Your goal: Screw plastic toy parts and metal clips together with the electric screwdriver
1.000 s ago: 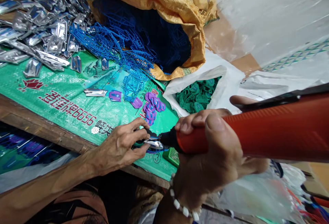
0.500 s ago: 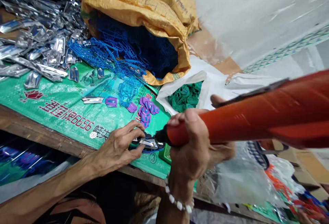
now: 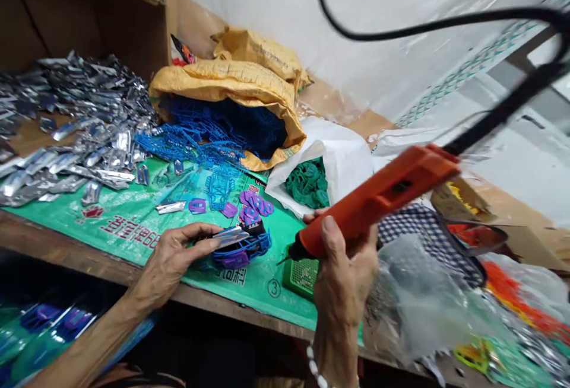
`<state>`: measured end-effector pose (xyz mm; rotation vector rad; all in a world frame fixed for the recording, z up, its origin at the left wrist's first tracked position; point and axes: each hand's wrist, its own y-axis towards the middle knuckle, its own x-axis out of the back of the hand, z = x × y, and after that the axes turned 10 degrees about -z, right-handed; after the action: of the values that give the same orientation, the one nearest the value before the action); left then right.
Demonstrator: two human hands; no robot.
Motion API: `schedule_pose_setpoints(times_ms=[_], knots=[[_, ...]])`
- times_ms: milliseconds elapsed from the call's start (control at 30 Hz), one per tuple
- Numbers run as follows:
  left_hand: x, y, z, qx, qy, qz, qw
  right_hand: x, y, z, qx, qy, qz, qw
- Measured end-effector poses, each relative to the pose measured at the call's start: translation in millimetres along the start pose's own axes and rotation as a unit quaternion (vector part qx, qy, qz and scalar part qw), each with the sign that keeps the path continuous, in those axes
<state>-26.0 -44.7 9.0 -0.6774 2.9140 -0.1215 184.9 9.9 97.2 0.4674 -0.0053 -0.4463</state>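
Left rear of the green basket (image 3: 289, 275): yellow sack (image 3: 227, 76). Behind: white bag (image 3: 347, 159). Above right: orange driver (image 3: 378, 198), grasped in right hand (image 3: 347, 272). To basket's left: blue-and-purple assembly (image 3: 236, 259), silver panel (image 3: 231, 236) pinched by left hand (image 3: 173, 260); apparently a screw-fastening step, bit (image 3: 282, 261) clear, next calling for steadying and alignment. Left rear, possibly crowding: loose purple pieces (image 3: 256, 204).
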Motion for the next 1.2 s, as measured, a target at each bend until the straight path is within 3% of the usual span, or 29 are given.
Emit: schedule_pose_setpoints(times_ms=[133, 233, 333, 400, 467, 567, 633, 767, 900, 1100, 1200], knots=[[3.6, -7.6, -7.2, 0.168, -0.202, -0.031, 0.964, -3.6, -29.8, -17.7, -0.028, -0.001, -0.025, 0.999], [-5.0, -16.7, -12.9, 0.248, -0.287, -0.064, 0.923, 0.8, -64.9, -31.2, -0.070, -0.006, -0.058, 0.996], [-17.8, -27.8, -14.5, 0.300, -0.322, -0.052, 0.896, 5.9, -97.6, -39.1, -0.175, 0.050, 0.049, 0.982], [-24.1, -35.5, -11.0, 0.313, -0.316, -0.035, 0.895, 8.0, -110.4, -39.7, -0.217, 0.107, 0.078, 0.967], [-26.1, -42.0, -4.3, 0.295, -0.277, -0.026, 0.914, 10.5, -114.9, -37.8, -0.234, 0.161, 0.067, 0.956], [-22.4, -47.8, 4.9, 0.181, -0.141, 0.010, 0.973, 15.7, -113.6, -33.5, -0.252, 0.221, 0.044, 0.941], [-20.0, -50.0, 6.0, 0.107, -0.056, 0.047, 0.992, 18.5, -113.5, -31.2, -0.258, 0.236, 0.034, 0.936], [-22.6, -56.3, -3.4, 0.009, 0.044, 0.104, 0.994, 19.9, -120.4, -29.3, -0.241, 0.230, 0.050, 0.942], [-25.3, -61.2, -10.7, -0.005, 0.071, 0.107, 0.992, 19.5, -128.8, -31.3, -0.242, 0.219, 0.085, 0.941], [-24.3, -60.5, -5.8, -0.071, 0.140, -0.001, 0.988, 8.7, -140.3, -33.6, -0.249, 0.215, 0.025, 0.944], [-20.5, -59.6, -5.9, -0.062, 0.123, -0.006, 0.990, 7.1, -139.6, -35.1, -0.258, 0.223, -0.003, 0.940]])
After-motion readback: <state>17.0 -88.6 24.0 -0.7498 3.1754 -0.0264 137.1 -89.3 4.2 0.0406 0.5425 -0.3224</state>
